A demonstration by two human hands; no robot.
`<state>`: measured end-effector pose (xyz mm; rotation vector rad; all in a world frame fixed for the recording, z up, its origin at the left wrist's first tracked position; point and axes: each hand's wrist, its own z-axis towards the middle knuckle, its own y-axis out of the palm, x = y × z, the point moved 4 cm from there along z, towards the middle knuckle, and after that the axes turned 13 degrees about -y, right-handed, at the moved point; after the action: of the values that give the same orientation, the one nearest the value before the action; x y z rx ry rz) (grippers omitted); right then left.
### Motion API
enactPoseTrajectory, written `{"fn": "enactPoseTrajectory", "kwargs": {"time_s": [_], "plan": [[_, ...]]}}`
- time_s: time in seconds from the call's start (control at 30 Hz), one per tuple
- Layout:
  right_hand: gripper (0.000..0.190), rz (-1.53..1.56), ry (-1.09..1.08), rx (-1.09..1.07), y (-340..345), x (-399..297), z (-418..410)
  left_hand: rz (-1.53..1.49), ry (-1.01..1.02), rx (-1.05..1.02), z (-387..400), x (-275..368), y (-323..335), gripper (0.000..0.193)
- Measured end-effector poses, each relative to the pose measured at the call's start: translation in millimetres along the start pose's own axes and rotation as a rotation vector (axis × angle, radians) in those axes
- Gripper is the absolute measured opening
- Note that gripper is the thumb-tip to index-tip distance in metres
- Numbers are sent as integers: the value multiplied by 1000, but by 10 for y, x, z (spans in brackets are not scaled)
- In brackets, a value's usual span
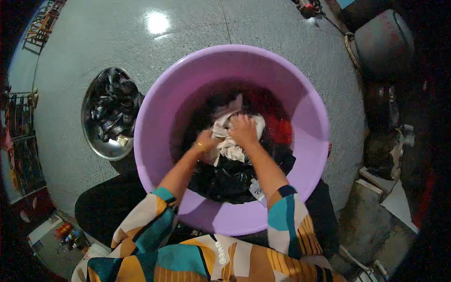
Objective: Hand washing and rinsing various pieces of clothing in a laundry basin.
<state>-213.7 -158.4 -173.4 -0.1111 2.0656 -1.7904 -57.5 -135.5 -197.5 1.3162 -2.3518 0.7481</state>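
Observation:
A large purple plastic tub (234,220) stands between my knees, with wet dark laundry (225,179) lying in it. On top of that laundry is a bunched cream-coloured cloth (230,149). My left hand (208,140) grips the left edge of this cloth, its fingers partly hidden in the folds. Pressed down on the upper part of the cloth is my right hand (243,130), fingers bent into it. A red garment (282,130) lies at the right side inside the tub. One light piece of fabric (258,190) shows below my right forearm.
Left of the tub sits a steel basin (105,155) with dark wet clothes (114,95) and a pale block, perhaps soap (122,140). A large grey drum-like container (382,42) stands at the far right. Wooden furniture (42,23) is at the upper left.

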Motion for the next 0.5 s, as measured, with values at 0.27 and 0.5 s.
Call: {"fn": "enactPoseTrajectory", "kwargs": {"time_s": [0.27,0.5], "plan": [[37,195,691,227,-68,221,38,-1548,20,-373,213,-294,-145,39],[31,826,87,491,-1152,-1490,-777,-1470,49,-578,-673,418,-56,82]]}}
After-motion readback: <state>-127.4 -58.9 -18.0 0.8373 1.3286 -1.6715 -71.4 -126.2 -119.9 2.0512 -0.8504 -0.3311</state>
